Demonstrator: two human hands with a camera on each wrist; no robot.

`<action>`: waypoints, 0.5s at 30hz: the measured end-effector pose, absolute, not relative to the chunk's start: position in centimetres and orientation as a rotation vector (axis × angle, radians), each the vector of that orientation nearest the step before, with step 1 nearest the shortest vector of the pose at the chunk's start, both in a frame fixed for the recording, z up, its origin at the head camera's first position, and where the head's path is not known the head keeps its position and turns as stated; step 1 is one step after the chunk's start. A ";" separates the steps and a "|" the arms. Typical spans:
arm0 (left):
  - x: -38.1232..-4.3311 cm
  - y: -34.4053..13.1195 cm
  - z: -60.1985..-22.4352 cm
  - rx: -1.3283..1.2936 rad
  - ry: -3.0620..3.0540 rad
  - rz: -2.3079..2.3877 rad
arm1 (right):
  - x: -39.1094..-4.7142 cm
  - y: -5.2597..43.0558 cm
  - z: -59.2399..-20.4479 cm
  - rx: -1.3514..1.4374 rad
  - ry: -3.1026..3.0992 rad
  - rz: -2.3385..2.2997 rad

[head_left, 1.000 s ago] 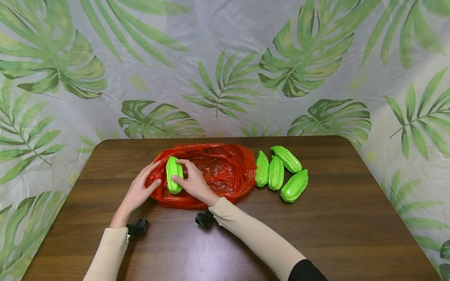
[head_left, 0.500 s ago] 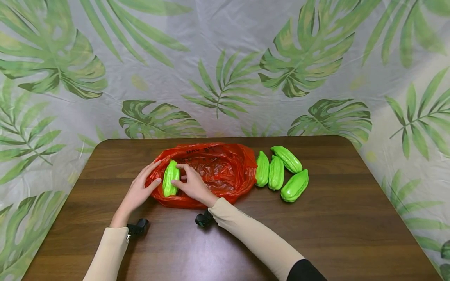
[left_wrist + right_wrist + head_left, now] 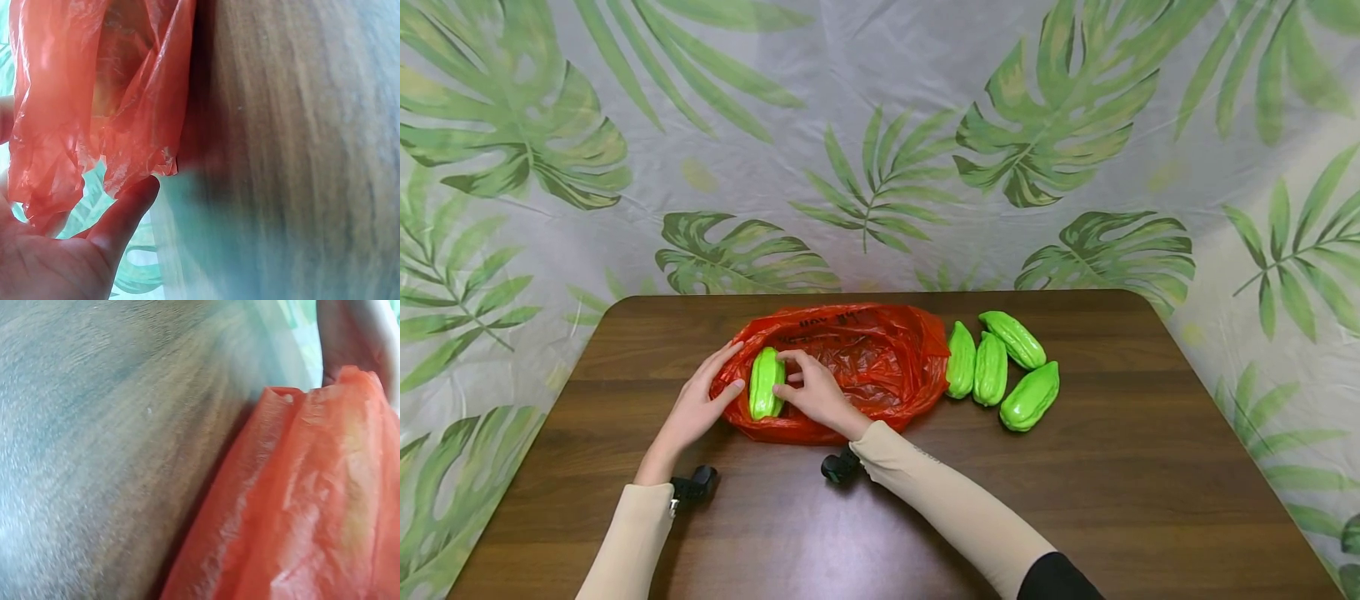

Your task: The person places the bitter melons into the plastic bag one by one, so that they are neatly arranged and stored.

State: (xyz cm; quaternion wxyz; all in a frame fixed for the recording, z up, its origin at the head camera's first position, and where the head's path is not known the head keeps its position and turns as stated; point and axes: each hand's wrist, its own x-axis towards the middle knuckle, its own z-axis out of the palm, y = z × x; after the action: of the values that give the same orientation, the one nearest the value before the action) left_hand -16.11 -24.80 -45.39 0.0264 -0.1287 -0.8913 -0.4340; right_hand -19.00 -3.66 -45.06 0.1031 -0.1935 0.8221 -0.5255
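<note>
A red plastic bag (image 3: 880,367) lies on the table, its mouth spread open. At its left end, inside the mouth, rests a bright green bitter melon (image 3: 765,383). My left hand (image 3: 694,408) lies along the bag's left rim, thumb and fingers spread wide; the left wrist view shows the thumb (image 3: 134,209) touching the rim. My right hand (image 3: 816,392) reaches over the near rim, its thumb and index fingertips at the melon's right edge without curling round it. In the right wrist view the bag (image 3: 312,506) hides the right fingers.
Several more green bitter melons (image 3: 990,369) lie on the brown wooden table (image 3: 1120,467), right of the bag. One touches the bag's right end. A leaf-print cloth (image 3: 895,167) hangs behind the far table edge. Each wrist carries a small black camera (image 3: 841,465).
The melon has moved down and slightly left into the bag. My right thumb has drawn back from its top to its right edge. The left hand has stayed at the rim.
</note>
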 end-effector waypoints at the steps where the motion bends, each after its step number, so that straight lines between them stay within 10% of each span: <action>1: -16.1 -24.8 -45.4 -0.399 -2.753 -1.341 | -19.0 -3.5 -44.9 -0.569 2.422 -1.555; 15: -16.3 -24.8 -45.5 -0.418 -2.712 -1.340 | -19.0 -1.5 -43.6 -0.599 2.370 -1.651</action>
State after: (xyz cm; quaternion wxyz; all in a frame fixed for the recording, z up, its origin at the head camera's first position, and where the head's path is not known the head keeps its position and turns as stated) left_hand -16.29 -24.75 -45.48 0.0442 -0.1368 -0.8872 -0.4383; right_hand -19.04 -1.49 -43.59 0.0958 -0.2023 0.7997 -0.5572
